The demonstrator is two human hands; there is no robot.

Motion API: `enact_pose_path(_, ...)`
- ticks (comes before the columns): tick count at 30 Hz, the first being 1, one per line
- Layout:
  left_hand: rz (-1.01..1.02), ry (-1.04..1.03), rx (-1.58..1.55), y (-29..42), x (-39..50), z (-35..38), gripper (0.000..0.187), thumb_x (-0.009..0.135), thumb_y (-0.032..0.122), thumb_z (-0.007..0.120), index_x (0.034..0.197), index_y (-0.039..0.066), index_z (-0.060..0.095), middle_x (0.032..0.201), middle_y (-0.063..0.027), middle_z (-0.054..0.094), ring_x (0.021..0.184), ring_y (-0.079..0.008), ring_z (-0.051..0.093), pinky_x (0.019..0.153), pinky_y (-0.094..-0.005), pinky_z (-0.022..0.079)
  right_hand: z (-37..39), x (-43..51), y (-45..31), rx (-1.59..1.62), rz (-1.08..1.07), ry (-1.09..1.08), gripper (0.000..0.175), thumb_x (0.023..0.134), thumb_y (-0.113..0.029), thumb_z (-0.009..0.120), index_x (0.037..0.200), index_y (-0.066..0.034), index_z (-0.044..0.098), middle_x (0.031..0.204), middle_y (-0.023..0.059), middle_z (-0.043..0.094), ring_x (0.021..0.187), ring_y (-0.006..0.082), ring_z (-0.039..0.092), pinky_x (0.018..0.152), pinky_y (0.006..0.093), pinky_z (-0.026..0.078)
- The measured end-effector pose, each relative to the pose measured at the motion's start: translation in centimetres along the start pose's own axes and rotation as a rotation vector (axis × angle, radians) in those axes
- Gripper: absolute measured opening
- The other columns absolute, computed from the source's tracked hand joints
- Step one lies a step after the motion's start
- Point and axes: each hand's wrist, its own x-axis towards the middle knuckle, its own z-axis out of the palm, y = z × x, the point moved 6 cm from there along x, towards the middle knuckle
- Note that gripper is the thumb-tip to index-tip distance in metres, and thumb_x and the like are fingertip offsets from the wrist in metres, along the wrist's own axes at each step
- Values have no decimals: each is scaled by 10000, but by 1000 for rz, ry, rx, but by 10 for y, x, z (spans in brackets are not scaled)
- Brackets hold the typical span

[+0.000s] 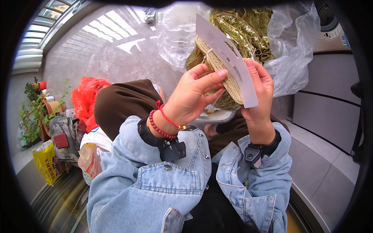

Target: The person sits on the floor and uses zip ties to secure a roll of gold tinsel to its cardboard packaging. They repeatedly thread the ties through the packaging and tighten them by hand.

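Observation:
In front of me I hold a white card (224,55) upright and tilted; it bears printing and a barcode. A flat band of gold braided trim (225,72) lies along its near left face, tied with a thin white tie. My left hand (198,90) has its thumb on the braid and its fingers curled beneath. At the lower right, my right hand (259,87) pinches the card by its edge. Gold fringe (244,26) is heaped behind the card, and more hangs below the braid; where it joins the band is partly hidden.
Clear plastic bagging (291,52) surrounds the fringe. A white tub (217,117) stands below my hands. Left of my knee are a red plastic bag (87,99), potted plants (36,116) and a phone (61,140) on camouflage cloth. Grey cabinets (326,78) stand at right.

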Motion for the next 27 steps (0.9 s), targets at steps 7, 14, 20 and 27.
enact_pose_path(7,53,-10,-19,8,-6,6,291,900,101,653,1159,71,523,1092,-46,623,989,-141,594,846,-358,513,-1,0,-18,-393,-222,118,105,902,-66,657,938,22,702,836,15,644,732,51,577,680,176,463)
enact_pose_path(14,27,-48,-48,8,-8,0,318,912,93,633,1201,57,504,1151,-58,607,1062,-166,595,853,-378,535,0,1,-28,-587,-399,169,118,866,-41,693,966,20,705,865,20,641,715,47,571,645,185,461)
enact_pose_path(20,31,-59,-39,6,-13,-2,344,912,79,626,1224,31,489,1146,-76,612,1051,-166,607,830,-329,552,18,-1,-46,-992,-742,8,209,841,59,661,1043,21,698,867,58,609,701,99,602,598,201,478)
enact_pose_path(27,50,-35,-67,10,-21,-2,393,891,11,623,1254,24,475,1163,-88,610,1049,-174,615,837,-316,559,38,-19,-60,-1275,-1013,-213,236,787,119,649,1003,35,696,896,101,603,728,176,647,571,250,511)
